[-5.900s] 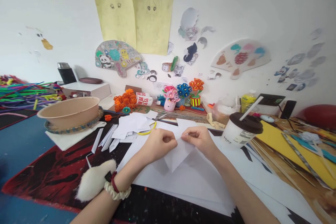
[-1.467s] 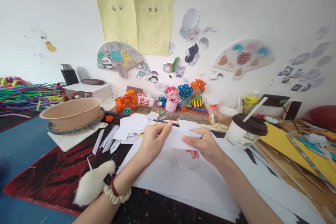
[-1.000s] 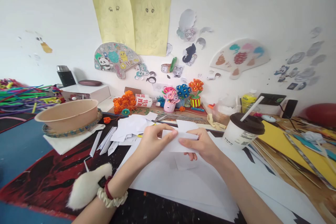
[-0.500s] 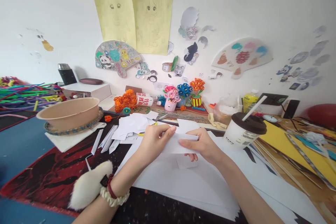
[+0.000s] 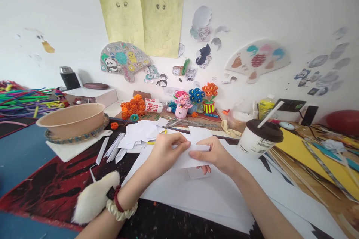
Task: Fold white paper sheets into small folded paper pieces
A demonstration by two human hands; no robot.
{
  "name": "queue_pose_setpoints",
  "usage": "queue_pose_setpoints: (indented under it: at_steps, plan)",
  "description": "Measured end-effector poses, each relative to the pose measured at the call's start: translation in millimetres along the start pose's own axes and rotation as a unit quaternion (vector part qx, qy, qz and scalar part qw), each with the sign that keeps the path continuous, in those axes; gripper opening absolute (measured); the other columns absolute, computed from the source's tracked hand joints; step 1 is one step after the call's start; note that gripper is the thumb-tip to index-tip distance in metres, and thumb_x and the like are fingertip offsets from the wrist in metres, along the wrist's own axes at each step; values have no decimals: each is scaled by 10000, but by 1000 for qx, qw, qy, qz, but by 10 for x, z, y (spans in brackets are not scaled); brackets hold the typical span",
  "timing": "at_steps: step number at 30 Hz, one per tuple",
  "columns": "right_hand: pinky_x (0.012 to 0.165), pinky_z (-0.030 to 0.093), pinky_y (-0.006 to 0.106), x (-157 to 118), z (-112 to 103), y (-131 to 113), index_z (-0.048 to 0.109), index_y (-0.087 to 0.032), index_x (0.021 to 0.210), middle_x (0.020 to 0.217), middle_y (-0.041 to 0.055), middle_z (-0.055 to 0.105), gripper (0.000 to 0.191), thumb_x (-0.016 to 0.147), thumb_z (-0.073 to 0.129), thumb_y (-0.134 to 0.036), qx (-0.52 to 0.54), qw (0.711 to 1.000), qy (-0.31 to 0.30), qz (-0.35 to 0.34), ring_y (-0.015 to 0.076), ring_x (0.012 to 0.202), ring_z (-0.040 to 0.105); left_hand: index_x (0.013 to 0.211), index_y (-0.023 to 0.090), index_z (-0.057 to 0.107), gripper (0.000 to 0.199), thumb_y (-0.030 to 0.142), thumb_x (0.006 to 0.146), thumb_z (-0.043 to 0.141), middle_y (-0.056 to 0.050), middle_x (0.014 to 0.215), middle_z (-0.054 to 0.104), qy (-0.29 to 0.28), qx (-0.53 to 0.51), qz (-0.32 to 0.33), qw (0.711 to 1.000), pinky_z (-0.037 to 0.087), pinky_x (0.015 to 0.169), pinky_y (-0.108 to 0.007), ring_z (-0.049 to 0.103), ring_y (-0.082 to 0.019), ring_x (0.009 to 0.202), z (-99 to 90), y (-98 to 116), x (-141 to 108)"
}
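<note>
Pinching the left part of a white paper piece (image 5: 186,160), the left fingers (image 5: 181,148) sit close beside the right fingers (image 5: 199,155), which clasp its right end, thumb on top. Its straight upper edge looks like a fold already made, leaving a flat, narrow, crisp shape. Beneath the fingers spread smooth, broad white sheets (image 5: 207,201); beyond the left ones lie loose, angular paper cuttings (image 5: 140,132). Nearer the wrist is a fluffy, rounded cream item (image 5: 94,199); right of the fingers, a lidded cup (image 5: 254,142).
</note>
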State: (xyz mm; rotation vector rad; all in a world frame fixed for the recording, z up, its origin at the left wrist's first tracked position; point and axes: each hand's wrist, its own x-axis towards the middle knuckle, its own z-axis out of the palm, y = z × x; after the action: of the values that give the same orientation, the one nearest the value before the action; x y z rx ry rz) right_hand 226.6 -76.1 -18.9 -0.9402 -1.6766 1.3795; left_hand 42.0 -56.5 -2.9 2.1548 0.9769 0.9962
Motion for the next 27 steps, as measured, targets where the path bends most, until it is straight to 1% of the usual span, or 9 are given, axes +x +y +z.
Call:
queue_pose_setpoints:
  at_steps: [3,8,12,14,18,23,27]
  plan:
    - [328,380,180,-17,-37,-12,597,-125,521,406,-7,571,327,722,699,-362,-10,1000,0,10,85,316,491,736,159,656,210,298,833,531,-1,677,656,-32,10,-2,999,424,634,-225,554,-108,634,-56,-42,16]
    - [306,360,176,-42,-92,-47,592,-124,521,414,-11,566,318,706,707,-356,-22,999,8,28,82,308,483,743,158,655,229,327,833,529,-13,673,654,-27,37,-21,999,420,600,-227,558,-116,633,-125,-96,22]
    - [293,339,178,-53,-96,-44,586,-125,523,433,-5,580,305,706,704,-338,-19,999,-7,38,90,312,491,772,164,652,211,340,822,546,-6,669,649,-59,22,-11,998,413,577,-219,558,-111,619,-92,-49,7]
    - [290,332,176,-53,-93,-38,587,-125,523,424,-9,575,296,706,703,-327,-17,999,-15,43,92,314,492,765,165,644,170,298,815,550,0,666,643,-73,18,-4,997,406,564,-211,554,-104,610,-60,-3,-3]
    - [290,332,174,-49,-90,-31,592,-125,526,417,-19,565,286,705,703,-319,-15,999,-24,45,89,313,487,733,164,621,118,196,800,530,3,701,643,-71,26,1,997,399,571,-198,553,-95,636,-25,69,-15]
    - [291,340,174,-48,-90,-40,598,-128,536,415,-23,562,295,706,701,-345,-21,998,-34,47,85,311,482,757,173,622,131,185,800,499,2,724,639,-89,36,7,995,388,568,-205,539,-100,644,-31,70,-19]
    - [295,344,176,-57,-85,-59,595,-131,528,414,-24,556,316,716,691,-366,-22,998,-42,45,83,315,478,739,172,620,154,191,798,480,3,693,613,-108,43,19,993,376,556,-206,510,-100,624,-42,60,-27]
